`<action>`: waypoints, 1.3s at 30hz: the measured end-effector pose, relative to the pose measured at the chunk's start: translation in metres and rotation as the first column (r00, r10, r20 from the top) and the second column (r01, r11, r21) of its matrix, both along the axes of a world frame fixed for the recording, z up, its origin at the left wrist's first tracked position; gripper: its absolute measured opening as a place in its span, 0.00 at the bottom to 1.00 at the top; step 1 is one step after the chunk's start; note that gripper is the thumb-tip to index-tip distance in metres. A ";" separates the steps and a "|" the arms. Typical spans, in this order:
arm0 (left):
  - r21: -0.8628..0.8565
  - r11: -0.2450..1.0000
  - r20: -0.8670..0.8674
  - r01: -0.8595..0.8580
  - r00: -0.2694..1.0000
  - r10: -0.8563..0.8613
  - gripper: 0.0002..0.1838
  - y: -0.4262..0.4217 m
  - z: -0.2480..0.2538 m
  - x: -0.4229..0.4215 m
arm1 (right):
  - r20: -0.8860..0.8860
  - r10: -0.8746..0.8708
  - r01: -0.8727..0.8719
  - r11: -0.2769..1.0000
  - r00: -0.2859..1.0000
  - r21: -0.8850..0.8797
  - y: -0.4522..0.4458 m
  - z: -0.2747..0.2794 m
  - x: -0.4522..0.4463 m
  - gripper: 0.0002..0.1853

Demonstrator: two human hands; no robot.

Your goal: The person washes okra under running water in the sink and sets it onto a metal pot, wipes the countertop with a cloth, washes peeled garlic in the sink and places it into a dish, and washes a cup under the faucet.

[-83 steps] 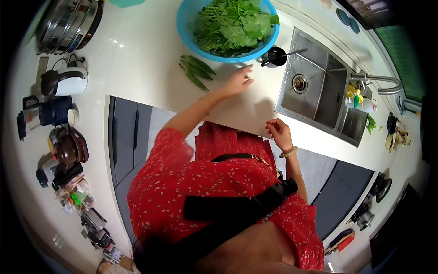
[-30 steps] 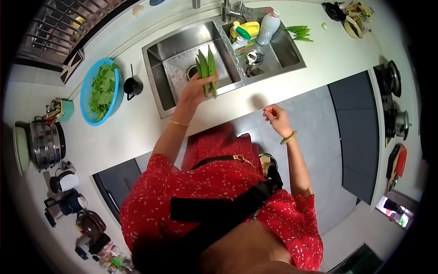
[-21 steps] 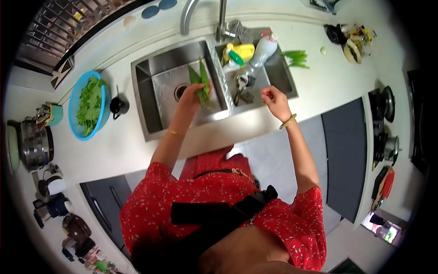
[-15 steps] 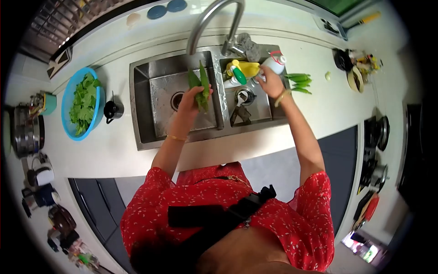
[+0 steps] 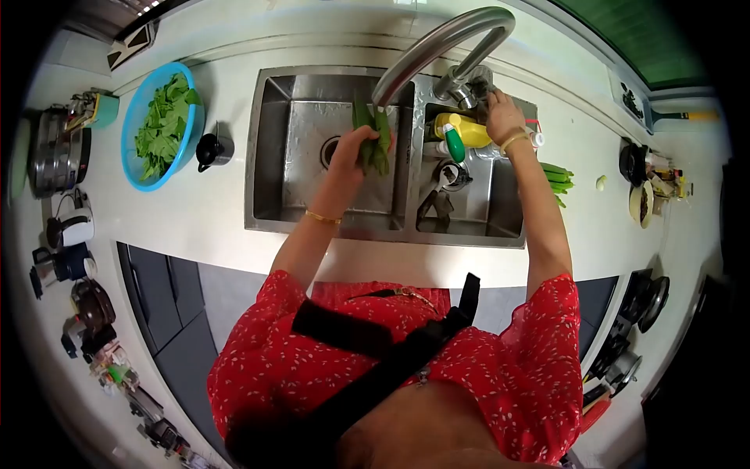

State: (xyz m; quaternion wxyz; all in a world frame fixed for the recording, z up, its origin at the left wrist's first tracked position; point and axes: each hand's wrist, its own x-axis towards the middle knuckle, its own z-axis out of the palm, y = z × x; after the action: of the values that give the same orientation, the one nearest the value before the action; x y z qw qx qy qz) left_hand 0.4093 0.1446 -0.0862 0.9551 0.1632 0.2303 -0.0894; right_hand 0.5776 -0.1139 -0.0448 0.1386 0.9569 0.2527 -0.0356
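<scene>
My left hand is closed around several green okra pods, tips up, over the left sink basin. The curved metal faucet has its spout end just above the pods. My right hand reaches behind the right basin, its fingers closed at a grey scrubber beside the faucet base. Its fingertips are partly hidden. Below that hand stand a yellow bottle and a green-capped bottle. A white bottle is mostly covered by my right wrist.
A blue basin of leafy greens stands left of the sink, beside a black cup. More okra lies on the counter at right. A strainer and dark scraps sit in the right sink basin.
My right hand has left the white bottle and moved up and back to the grey scrubber by the faucet. My left hand still holds the okra. The head view has shifted.
</scene>
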 end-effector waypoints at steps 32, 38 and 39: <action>0.269 0.949 -0.108 -0.166 0.974 0.201 0.09 0.023 -0.012 -0.021 | -0.262 0.385 0.063 0.458 0.885 0.887 0.160 -0.018 -0.129 0.06; 0.258 0.958 -0.102 -0.122 0.983 0.152 0.09 0.026 -0.018 -0.023 | -0.362 0.336 0.199 0.432 0.870 0.880 0.162 -0.018 -0.126 0.05; 0.278 0.954 -0.103 -0.108 0.985 0.142 0.10 0.027 -0.022 -0.022 | -0.338 0.347 0.167 0.439 0.875 0.883 0.162 -0.018 -0.129 0.06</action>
State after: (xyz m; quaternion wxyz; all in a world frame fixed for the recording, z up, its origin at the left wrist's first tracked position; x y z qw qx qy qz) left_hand 0.3869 0.1721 -0.1081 0.9117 0.2718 0.3081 -0.0060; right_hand 0.4487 0.0476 -0.0627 -0.4512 0.8277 0.3107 -0.1216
